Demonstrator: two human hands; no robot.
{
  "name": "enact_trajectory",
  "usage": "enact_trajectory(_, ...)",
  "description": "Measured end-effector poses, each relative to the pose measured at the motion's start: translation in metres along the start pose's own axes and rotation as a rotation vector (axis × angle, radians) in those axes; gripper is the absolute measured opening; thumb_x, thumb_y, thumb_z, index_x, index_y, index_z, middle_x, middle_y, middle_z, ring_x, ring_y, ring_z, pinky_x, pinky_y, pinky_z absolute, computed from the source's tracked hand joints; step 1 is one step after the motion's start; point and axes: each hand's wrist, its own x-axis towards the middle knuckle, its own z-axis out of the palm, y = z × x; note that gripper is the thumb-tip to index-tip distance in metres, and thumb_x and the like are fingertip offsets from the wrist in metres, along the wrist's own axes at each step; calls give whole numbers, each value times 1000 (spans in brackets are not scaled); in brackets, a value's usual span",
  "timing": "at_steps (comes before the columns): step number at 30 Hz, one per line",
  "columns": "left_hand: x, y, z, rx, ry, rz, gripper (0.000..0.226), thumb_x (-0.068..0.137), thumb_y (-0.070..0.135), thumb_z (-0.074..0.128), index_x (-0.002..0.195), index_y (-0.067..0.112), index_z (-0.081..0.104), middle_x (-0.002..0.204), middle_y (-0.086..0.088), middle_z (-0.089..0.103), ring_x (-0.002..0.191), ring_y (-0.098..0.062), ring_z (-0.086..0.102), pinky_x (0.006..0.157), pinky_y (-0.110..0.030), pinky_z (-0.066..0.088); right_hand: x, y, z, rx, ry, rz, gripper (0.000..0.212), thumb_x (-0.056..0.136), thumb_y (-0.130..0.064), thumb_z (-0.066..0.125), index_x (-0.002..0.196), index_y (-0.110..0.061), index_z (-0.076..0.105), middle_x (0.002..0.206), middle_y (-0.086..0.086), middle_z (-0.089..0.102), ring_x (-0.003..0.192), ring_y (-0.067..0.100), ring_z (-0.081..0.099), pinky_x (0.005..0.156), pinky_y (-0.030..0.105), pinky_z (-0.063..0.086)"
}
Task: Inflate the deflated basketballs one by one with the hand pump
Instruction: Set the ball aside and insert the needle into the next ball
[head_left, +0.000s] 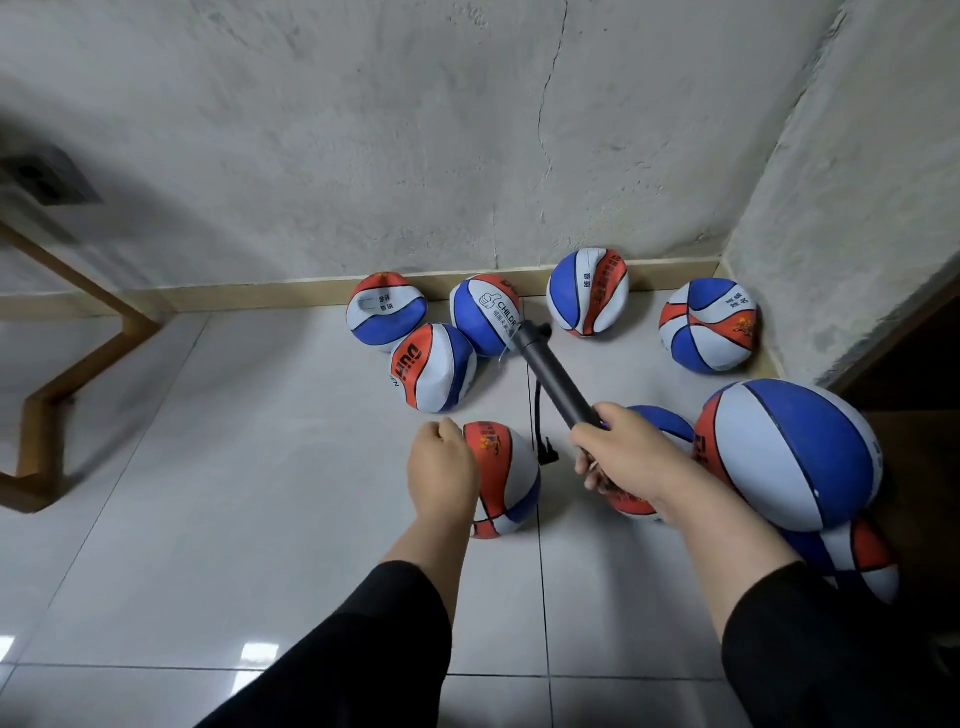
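Observation:
Several red, white and blue basketballs lie on the tiled floor near a wall corner, most of them limp and dented. My right hand (621, 449) grips the lower end of a black hand pump (553, 371), whose barrel points up and left toward the balls by the wall. The pump's thin black hose (540, 426) hangs down beside it. My left hand (441, 467) rests on the left side of a deflated basketball (506, 480) in the middle of the floor. A large round inflated basketball (789, 454) sits at the right, next to my right forearm.
Several deflated balls (434, 366) cluster along the skirting board (234, 296). Another ball (862, 558) lies under the inflated one at the right. A wooden frame (47, 395) stands at the left, and a dark doorway (914, 364) opens at the right.

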Motion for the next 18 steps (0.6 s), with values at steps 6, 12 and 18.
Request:
enact_trajectory(6,15,-25,28,829,-419,427,88,93,53,67,163,35,16,172,-5,8,155,-31,17,116,-55,37,23,27,6,33,0,91,10,96,-21,53,100,-13,55,78,7,67,61,21,60,60,32,47)
enact_trajectory(12,39,-61,34,995,-530,487,124,78,63,81,162,43,-7,172,-1,-11,157,-32,8,109,-54,45,37,45,12,35,33,139,7,93,-19,53,94,-13,55,79,7,63,60,21,58,61,31,50)
enact_trajectory(18,65,-69,32,789,-478,338,131,77,41,89,163,41,-9,169,-6,0,149,-38,29,111,-52,46,50,49,21,4,57,133,8,93,-17,54,95,-10,57,83,5,67,59,17,61,64,31,51)
